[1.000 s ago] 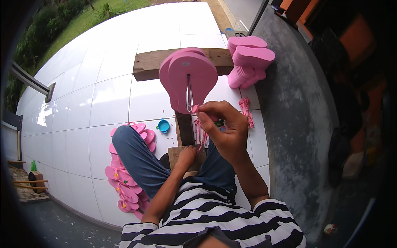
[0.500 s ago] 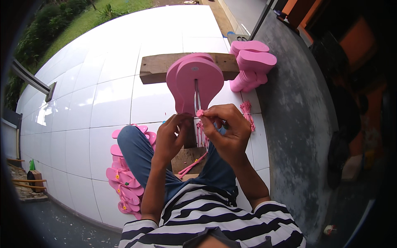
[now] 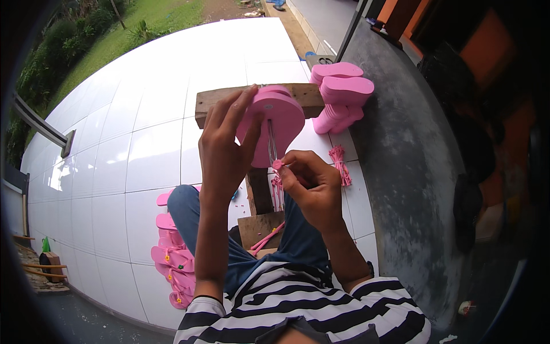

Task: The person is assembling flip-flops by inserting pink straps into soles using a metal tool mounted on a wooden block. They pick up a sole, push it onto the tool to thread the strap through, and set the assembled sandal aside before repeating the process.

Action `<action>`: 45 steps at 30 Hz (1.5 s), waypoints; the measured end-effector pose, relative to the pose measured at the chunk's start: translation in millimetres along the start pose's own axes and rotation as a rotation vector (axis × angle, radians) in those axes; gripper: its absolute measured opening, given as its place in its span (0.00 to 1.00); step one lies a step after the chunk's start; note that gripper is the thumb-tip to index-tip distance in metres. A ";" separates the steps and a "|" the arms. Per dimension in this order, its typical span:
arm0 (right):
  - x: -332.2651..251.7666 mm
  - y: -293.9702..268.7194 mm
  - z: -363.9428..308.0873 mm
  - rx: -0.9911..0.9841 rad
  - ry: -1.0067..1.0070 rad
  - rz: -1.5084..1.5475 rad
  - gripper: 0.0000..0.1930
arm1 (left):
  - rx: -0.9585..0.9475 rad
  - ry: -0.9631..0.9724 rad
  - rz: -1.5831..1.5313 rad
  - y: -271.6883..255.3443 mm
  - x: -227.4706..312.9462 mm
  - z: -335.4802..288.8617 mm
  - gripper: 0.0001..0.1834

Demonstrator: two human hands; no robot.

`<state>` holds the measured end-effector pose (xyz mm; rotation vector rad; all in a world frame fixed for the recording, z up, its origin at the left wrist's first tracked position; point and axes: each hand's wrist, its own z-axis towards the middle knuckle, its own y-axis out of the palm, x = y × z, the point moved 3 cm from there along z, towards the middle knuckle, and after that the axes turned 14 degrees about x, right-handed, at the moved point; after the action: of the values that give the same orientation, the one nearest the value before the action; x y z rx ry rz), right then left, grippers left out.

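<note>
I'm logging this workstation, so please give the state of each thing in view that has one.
Left hand: fingers extended along the pink soles' left edge; grip unclear
Right hand: pinching the pink disc
Pink soles: layered, in front of the wooden beam
Sole stack: piled, no straps visible
Strap bundle: gathered together
Sandals: heaped, straps fitted
Loose strap: lying across the wooden block

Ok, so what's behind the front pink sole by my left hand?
Behind the front sole, a second pink sole shows its top edge, and a wooden beam sticks out at both sides. Their middles, and anything between, are covered.
</note>
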<state>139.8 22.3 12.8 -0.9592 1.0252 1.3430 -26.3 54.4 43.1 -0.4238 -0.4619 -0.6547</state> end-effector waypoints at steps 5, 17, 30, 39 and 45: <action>-5.4 1.4 -3.6 0.024 0.031 -0.053 0.06 | 0.022 0.049 -0.017 -3.6 -3.0 -2.0 0.22; 3.3 5.9 -12.5 0.091 0.014 -0.102 0.06 | -0.011 0.057 0.042 -10.6 -2.0 0.2 0.21; -17.4 2.8 8.8 0.084 -0.663 -0.567 0.07 | 0.056 0.211 0.197 -16.1 17.8 1.7 0.17; -14.6 -4.1 21.6 0.096 -0.959 -0.542 0.10 | -0.094 0.207 0.080 -11.5 17.4 8.5 0.14; 0.5 -7.5 21.7 0.150 -0.737 -0.353 0.10 | -0.116 -0.022 -0.301 -11.3 -6.8 -13.1 0.16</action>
<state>147.9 43.1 18.3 -0.4338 0.3611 1.1573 -34.9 42.9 31.4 -0.4763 -0.5154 -0.9722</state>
